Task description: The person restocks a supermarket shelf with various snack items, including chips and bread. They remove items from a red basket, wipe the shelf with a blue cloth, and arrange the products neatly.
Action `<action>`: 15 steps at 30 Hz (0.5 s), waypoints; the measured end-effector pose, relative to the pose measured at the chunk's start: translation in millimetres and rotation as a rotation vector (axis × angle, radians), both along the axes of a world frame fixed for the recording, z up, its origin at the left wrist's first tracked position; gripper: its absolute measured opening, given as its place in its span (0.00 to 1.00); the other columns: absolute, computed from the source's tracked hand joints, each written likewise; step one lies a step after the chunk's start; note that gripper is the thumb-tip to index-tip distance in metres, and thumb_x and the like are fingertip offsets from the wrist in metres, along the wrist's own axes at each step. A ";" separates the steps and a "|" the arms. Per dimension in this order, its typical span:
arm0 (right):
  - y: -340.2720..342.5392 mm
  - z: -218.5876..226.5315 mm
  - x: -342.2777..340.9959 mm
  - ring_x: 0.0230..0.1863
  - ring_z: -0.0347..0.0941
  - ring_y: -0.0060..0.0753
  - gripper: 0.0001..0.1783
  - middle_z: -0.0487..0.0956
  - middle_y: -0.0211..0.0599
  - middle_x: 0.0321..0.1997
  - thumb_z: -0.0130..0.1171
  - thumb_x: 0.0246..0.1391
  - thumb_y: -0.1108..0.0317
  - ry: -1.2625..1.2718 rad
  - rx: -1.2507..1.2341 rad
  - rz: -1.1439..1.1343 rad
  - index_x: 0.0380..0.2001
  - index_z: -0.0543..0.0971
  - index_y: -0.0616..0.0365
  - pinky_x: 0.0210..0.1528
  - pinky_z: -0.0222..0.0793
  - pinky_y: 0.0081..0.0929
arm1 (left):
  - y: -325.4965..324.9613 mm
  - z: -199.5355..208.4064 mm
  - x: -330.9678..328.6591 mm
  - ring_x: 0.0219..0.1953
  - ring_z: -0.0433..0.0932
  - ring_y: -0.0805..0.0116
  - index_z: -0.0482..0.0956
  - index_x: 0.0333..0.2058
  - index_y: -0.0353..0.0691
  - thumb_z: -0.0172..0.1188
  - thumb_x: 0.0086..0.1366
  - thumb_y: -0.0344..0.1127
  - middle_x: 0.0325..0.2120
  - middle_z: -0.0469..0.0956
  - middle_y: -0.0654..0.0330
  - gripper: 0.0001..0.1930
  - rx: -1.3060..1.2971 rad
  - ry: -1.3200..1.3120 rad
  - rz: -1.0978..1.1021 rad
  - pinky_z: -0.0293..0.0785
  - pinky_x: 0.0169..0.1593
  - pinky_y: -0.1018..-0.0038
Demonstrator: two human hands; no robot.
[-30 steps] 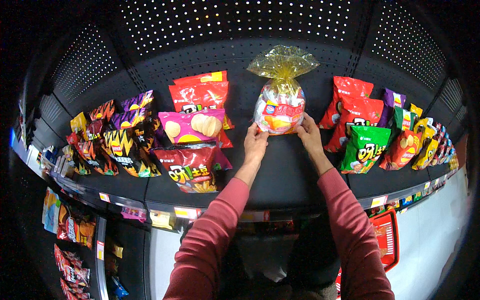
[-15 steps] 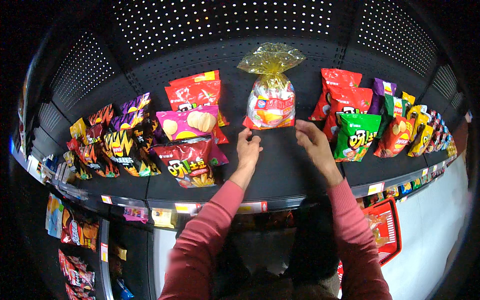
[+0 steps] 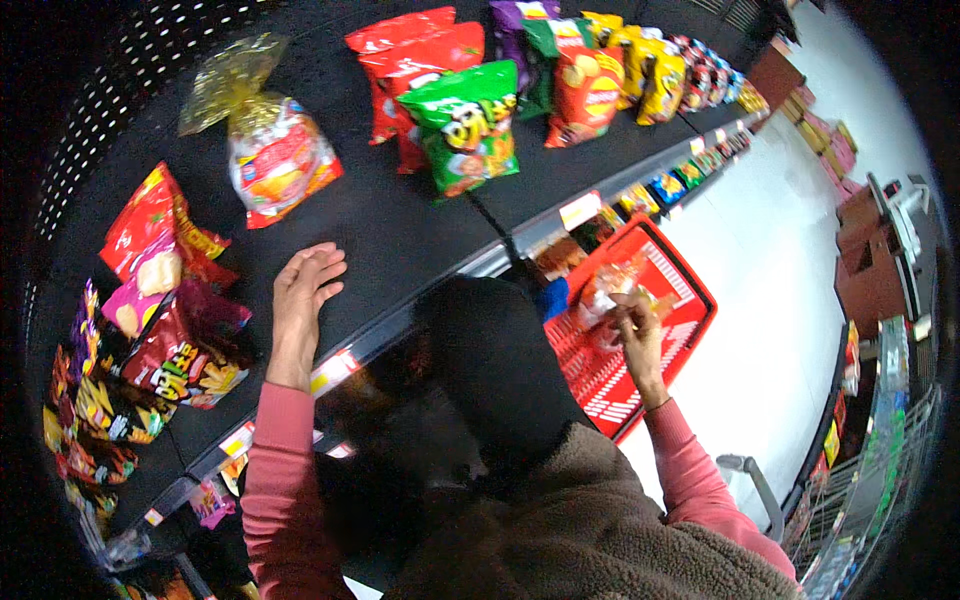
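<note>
My left hand (image 3: 305, 286) hovers over the dark shelf, fingers stretched out and empty. Beyond it stands a gold-topped clear bag (image 3: 284, 160) of red and white snack packs, gathered at the neck. My right hand (image 3: 638, 335) reaches into a red plastic basket (image 3: 672, 268) at the right. Its fingers are curled in a pinch at a clear plastic bag (image 3: 606, 290) with orange and white contents; the exact contact is partly hidden.
Red chip bags (image 3: 425, 60) and a green chip bag (image 3: 468, 130) stand right of the gold-topped bag. Dark red chip bags (image 3: 185, 350) are at the left. The shelf edge (image 3: 400, 340) runs diagonally before me. A wire cart (image 3: 880, 480) is at far right.
The view has turned right toward the basket. My right hand has left the gold-topped bag's side and moved down to the basket. My left hand stays over the shelf, its fingers now straighter.
</note>
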State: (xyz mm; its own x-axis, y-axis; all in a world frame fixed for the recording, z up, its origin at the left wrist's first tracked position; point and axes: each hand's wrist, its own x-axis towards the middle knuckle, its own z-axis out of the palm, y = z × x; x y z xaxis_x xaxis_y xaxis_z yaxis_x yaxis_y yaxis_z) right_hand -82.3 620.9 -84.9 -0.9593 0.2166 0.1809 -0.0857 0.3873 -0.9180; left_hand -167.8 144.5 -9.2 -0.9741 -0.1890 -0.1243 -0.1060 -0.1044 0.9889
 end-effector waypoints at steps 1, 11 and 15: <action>24.5 -12.2 6.2 0.34 0.75 0.18 0.10 0.81 0.33 0.39 0.49 0.69 0.74 0.036 0.043 -0.047 0.49 0.77 0.59 0.30 0.72 0.17 | 4.4 1.3 1.6 0.45 0.82 0.69 0.81 0.47 0.39 0.60 0.71 0.47 0.44 0.84 0.57 0.17 -0.023 -0.013 -0.028 0.76 0.46 0.75; 104.5 -114.6 -25.3 0.33 0.82 0.38 0.20 0.83 0.49 0.41 0.60 0.64 0.66 -0.297 -0.076 -0.070 0.54 0.70 0.65 0.31 0.79 0.33 | 14.5 20.0 14.7 0.40 0.83 0.71 0.80 0.41 0.41 0.62 0.70 0.45 0.38 0.84 0.58 0.13 0.145 -0.100 -0.020 0.77 0.43 0.75; 111.1 -164.3 -88.1 0.39 0.82 0.47 0.27 0.83 0.54 0.41 0.66 0.60 0.60 -0.333 0.007 -0.359 0.51 0.70 0.70 0.40 0.78 0.40 | 12.5 27.4 24.8 0.39 0.83 0.71 0.80 0.41 0.41 0.61 0.71 0.43 0.37 0.84 0.59 0.11 0.117 -0.059 -0.044 0.77 0.42 0.76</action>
